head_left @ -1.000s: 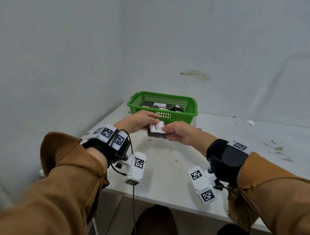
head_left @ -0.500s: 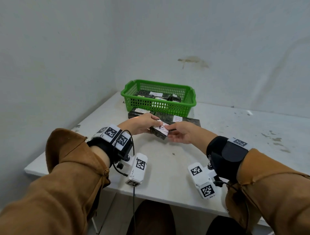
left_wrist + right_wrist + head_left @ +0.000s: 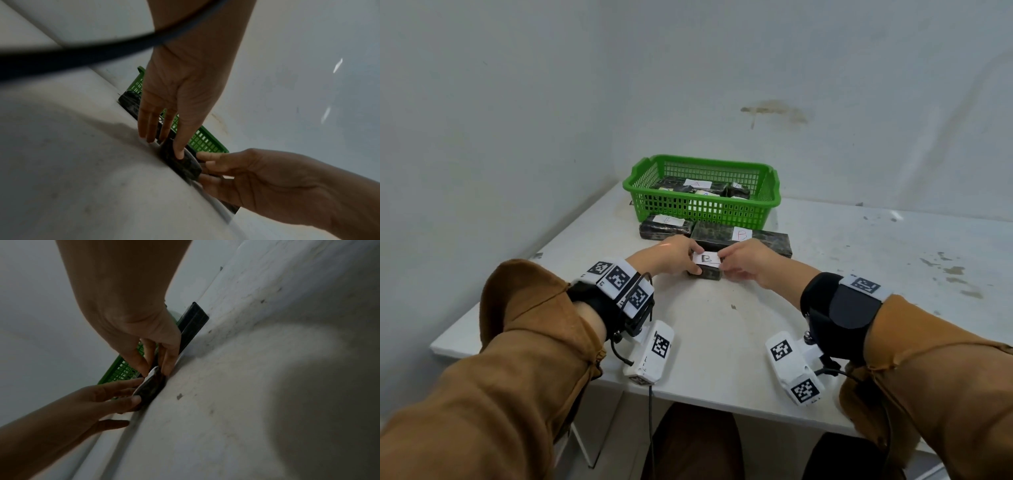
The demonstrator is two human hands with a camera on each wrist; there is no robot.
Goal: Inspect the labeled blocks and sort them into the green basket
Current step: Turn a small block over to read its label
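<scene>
On the left, the left hand point(image 3: 674, 253) reaches in over the white table point(image 3: 722, 342) and grips the left end of a small dark block point(image 3: 705, 272). In the left wrist view its thumb is pressed on the near face of the block while the other fingers point(image 3: 148, 123) stretch down behind it to the table top. The block rests on the table, and a white paper label point(image 3: 707, 258) marked with a black "B" lies on its top.

The right hand point(image 3: 748, 260) meets it from the other side, pinching the block's right end. The right wrist view shows the thumb and forefinger closed on the edge near the label, with another finger down beside the block.

Just behind the hands, two more dark blocks lie on the table, against the front of the green basket point(image 3: 705, 205). The shorter block point(image 3: 666, 226) on the left carries a label with a faint letter. The long block point(image 3: 743, 238) to its right carries a label with a red "B". The basket stands at the far side of the table, near the wall, and holds several labelled dark blocks point(image 3: 702, 187); their letters are too small to read surely.

Both forearms wear brown sleeves and wrist bands with black-and-white square markers.
</scene>
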